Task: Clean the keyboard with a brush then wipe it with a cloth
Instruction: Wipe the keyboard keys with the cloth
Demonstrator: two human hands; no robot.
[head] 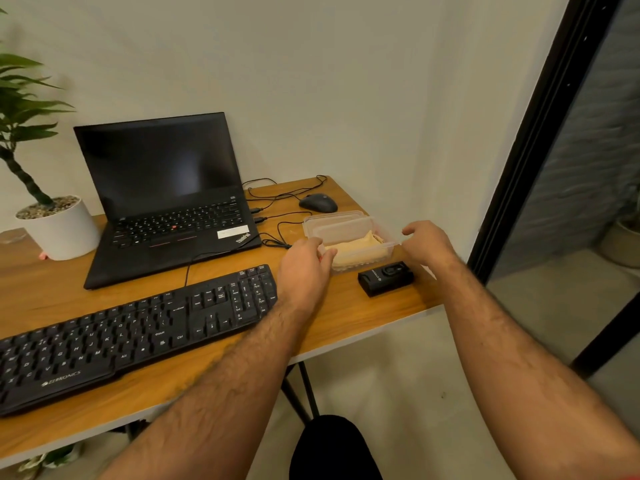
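A black keyboard point(131, 337) lies along the front of the wooden desk point(349, 327). To its right stands a clear plastic container point(341, 225) with a yellow cloth point(360, 249) inside. Its clear lid point(343, 230) is tilted up at the near side. My left hand point(304, 268) grips the container's near left corner. My right hand point(427, 244) pinches the lid's right edge. No brush is in view.
An open black laptop point(166, 199) stands behind the keyboard, with a mouse point(318, 202) and cables to its right. A small black device point(386, 278) lies just in front of the container. A potted plant point(59, 226) stands at the far left. The desk's right edge is close to the container.
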